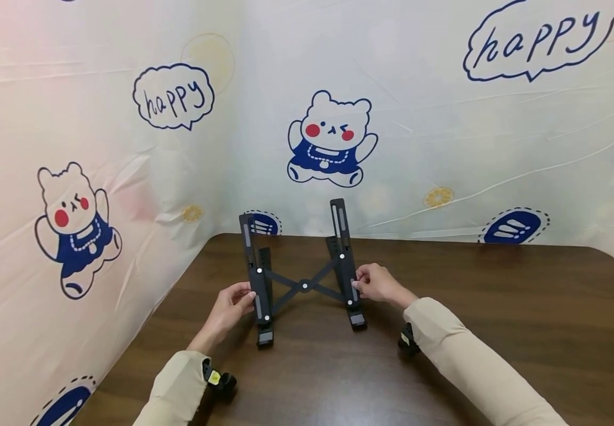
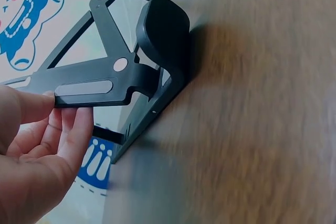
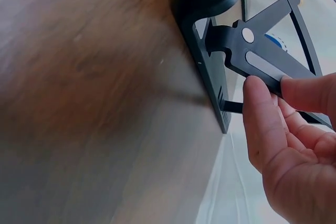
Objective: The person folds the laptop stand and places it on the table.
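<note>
A black folding laptop stand (image 1: 304, 286) stands spread on the table, its two side arms raised and joined by a crossed brace with white round rivets. My left hand (image 1: 227, 307) pinches the outer edge of the left arm between thumb and fingers. On the other side my right hand (image 1: 381, 284) pinches the right arm low down, near its front end. The left wrist view shows the left arm (image 2: 84, 86) with its grey pad strip and the curved front lip (image 2: 165, 32). In the right wrist view, thumb and forefinger meet at the edge of the right arm (image 3: 262, 59).
The brown wooden table (image 1: 498, 331) reaches back to a printed cloth backdrop (image 1: 419, 130) with bears and "happy" bubbles. The backdrop also runs along the left side. Black wrist cameras sit at both cuffs, the left one (image 1: 224, 384) close above the table.
</note>
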Tool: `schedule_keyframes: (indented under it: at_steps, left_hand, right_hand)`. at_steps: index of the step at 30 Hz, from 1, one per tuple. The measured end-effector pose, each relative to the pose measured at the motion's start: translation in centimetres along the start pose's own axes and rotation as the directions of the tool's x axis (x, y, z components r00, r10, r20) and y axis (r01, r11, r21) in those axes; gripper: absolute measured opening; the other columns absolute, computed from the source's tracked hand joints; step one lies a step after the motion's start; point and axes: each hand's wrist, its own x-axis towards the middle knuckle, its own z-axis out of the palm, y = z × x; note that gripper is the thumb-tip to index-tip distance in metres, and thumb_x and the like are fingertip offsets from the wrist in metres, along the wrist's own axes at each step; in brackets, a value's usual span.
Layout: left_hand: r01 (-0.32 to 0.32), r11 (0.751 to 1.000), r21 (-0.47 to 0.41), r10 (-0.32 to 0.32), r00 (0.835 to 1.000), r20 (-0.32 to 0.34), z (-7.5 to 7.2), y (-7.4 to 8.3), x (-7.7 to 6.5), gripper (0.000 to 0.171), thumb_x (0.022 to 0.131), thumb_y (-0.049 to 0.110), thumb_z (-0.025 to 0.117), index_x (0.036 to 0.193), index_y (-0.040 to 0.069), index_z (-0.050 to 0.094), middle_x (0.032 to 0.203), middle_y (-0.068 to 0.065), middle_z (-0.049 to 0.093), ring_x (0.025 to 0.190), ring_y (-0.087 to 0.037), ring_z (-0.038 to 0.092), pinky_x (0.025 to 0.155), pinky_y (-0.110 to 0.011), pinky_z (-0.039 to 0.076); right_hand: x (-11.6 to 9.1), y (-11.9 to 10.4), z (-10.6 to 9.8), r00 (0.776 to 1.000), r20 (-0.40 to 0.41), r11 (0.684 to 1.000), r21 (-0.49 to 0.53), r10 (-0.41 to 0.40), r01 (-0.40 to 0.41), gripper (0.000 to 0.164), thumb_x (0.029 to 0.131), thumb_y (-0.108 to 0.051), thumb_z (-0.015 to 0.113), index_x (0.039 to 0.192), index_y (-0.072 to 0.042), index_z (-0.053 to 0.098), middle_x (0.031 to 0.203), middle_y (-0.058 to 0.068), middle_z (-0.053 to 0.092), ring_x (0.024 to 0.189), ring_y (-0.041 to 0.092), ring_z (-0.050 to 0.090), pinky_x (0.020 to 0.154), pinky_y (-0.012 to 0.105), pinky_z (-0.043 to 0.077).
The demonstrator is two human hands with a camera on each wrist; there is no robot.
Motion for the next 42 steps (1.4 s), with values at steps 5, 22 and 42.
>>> schedule_keyframes:
  at_steps: [5,22,42]
  left_hand:
    - [-0.010,1.000,-0.022,0.010,1.000,-0.004,1.1,0.3,0.6,0.020,0.088,-0.001,0.049,0.107,-0.009,0.051,0.096,-0.017,0.052,0.083,-0.019,0.054,0.077,-0.037,0.049]
    - [-0.038,0.999,-0.036,0.042,0.994,0.100,4.4,2.1,2.3,0.022,0.088,0.001,0.051,0.109,-0.007,0.053,0.098,-0.017,0.053,0.086,-0.022,0.055,0.077,-0.038,0.049]
    - [-0.071,0.996,-0.051,0.078,0.982,0.173,9.2,2.6,2.2,0.021,0.088,0.002,0.052,0.107,-0.006,0.054,0.094,-0.015,0.053,0.083,-0.021,0.055,0.073,-0.037,0.050]
  right_hand:
    - [-0.8,0.6,-1.0,1.000,0.009,1.000,0.009,-0.013,0.013,0.010,0.084,0.000,0.056,0.075,0.001,0.051,0.069,0.007,0.052,0.063,0.016,0.055,0.060,0.028,0.052]
    - [-4.2,2.8,-4.2,0.998,-0.007,0.997,0.041,-0.064,0.065,0.008,0.086,-0.002,0.054,0.080,0.003,0.052,0.069,0.009,0.053,0.065,0.020,0.056,0.062,0.033,0.052]
    - [-8.0,5.6,-6.9,0.997,-0.033,0.992,0.100,0.076,-0.072,0.017,0.087,-0.004,0.053,0.099,0.008,0.051,0.081,0.011,0.054,0.074,0.020,0.056,0.067,0.030,0.052]
